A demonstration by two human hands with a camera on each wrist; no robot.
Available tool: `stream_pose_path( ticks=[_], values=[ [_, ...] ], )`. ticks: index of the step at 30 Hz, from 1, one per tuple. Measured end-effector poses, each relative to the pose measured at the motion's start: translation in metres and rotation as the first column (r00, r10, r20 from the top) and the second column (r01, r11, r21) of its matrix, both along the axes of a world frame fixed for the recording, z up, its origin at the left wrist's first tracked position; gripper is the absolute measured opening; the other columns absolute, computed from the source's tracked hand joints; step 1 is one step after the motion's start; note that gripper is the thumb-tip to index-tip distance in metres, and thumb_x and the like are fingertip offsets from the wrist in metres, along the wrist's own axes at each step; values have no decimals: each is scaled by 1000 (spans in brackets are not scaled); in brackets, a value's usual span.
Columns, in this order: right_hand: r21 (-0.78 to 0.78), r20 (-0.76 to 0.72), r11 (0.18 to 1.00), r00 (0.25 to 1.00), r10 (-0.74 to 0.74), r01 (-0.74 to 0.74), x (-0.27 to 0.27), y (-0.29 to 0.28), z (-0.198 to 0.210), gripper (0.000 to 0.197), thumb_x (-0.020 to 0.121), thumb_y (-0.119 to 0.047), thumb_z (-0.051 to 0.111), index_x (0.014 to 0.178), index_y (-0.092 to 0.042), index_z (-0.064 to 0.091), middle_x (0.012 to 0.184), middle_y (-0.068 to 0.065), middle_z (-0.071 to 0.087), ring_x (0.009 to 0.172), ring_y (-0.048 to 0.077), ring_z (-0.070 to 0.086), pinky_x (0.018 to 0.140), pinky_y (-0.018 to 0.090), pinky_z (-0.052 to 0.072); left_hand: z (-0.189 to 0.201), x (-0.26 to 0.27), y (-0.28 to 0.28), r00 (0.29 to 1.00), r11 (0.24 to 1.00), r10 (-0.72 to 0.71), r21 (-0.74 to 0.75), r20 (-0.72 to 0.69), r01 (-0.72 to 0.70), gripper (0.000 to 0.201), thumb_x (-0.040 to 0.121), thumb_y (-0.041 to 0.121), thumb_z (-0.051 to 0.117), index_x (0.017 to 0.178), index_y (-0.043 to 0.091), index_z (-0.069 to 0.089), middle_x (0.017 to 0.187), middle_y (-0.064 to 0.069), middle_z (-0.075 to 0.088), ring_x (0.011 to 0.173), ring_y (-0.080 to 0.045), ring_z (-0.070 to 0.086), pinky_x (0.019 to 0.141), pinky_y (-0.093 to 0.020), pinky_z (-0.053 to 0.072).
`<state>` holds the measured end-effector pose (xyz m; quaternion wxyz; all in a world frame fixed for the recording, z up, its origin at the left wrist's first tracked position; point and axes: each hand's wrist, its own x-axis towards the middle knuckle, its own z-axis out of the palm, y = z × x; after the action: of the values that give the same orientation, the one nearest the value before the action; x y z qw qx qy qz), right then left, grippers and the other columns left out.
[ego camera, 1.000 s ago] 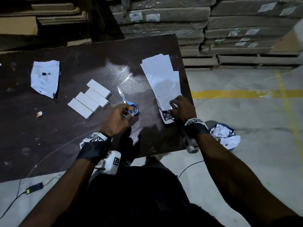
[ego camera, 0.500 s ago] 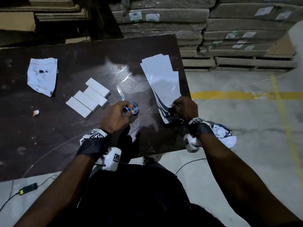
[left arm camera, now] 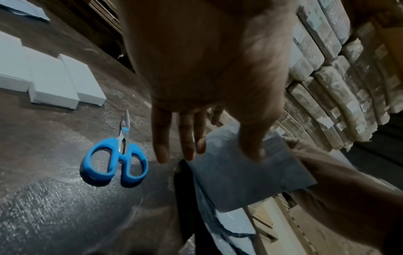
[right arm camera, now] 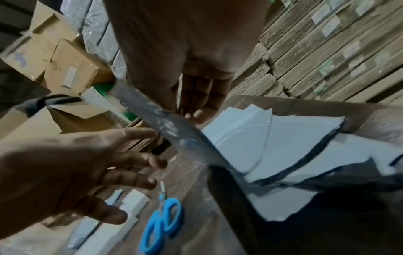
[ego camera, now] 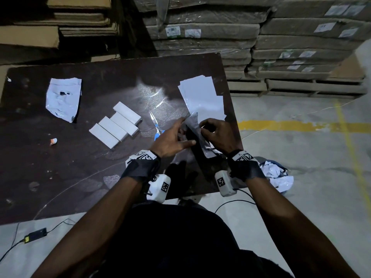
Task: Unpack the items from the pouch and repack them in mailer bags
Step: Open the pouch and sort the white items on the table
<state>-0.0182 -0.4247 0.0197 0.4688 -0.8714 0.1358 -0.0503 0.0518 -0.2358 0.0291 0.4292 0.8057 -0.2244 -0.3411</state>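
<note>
A grey-and-white mailer bag (ego camera: 193, 125) is lifted off the table edge between both hands. My right hand (ego camera: 204, 128) pinches its upper edge with curled fingers, thumb on the grey inner side (right arm camera: 174, 127). My left hand (ego camera: 185, 131) meets the bag with straight, spread fingers; its thumb (left arm camera: 253, 148) lies on the grey face. The stack of white mailer bags (ego camera: 202, 97) lies just beyond the hands. Several white boxes (ego camera: 116, 126) sit side by side to the left. A torn white pouch (ego camera: 62, 99) lies at the far left.
Blue-handled scissors (ego camera: 157, 134) lie shut on the dark table (ego camera: 80, 177), just left of my left hand. A small capsule-like bit (ego camera: 53, 141) sits near the left. A bin of crumpled bags (ego camera: 276, 176) stands on the floor at right. Wrapped stacks (ego camera: 200, 37) rise behind.
My left hand let go of the scissors, which now lie on the table, and moved right to the bag. My right hand lifted one mailer bag off the stack.
</note>
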Motion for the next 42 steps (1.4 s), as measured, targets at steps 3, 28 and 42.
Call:
stream_pose_path(
  ticks=[3,28,42],
  values=[
    [-48,-51,999,999,-9,7,-7,-9,-2,31,73,-29,57,95,-11,72,81,1,72,69,14,66,66,28,53,-12,9,-7,992,990,-74,131,102,61,85,83,24,76,150,16,24,133,-11,50,117,-28,55,95,-34,46],
    [-176,-37,944,956,-290,279,-39,-52,-9,7,75,-14,75,81,-16,77,85,-1,71,78,14,64,70,26,48,-61,23,-51,814,881,-409,411,413,234,26,83,38,54,97,20,66,101,-5,68,95,-31,64,73,-34,49],
    [-117,238,865,860,-452,487,-51,-73,31,10,78,-11,70,86,-11,76,80,-1,68,72,11,63,64,30,52,-80,29,-59,690,839,-523,444,500,314,33,70,26,56,99,23,72,116,4,66,108,-25,62,81,-35,53]
  ],
)
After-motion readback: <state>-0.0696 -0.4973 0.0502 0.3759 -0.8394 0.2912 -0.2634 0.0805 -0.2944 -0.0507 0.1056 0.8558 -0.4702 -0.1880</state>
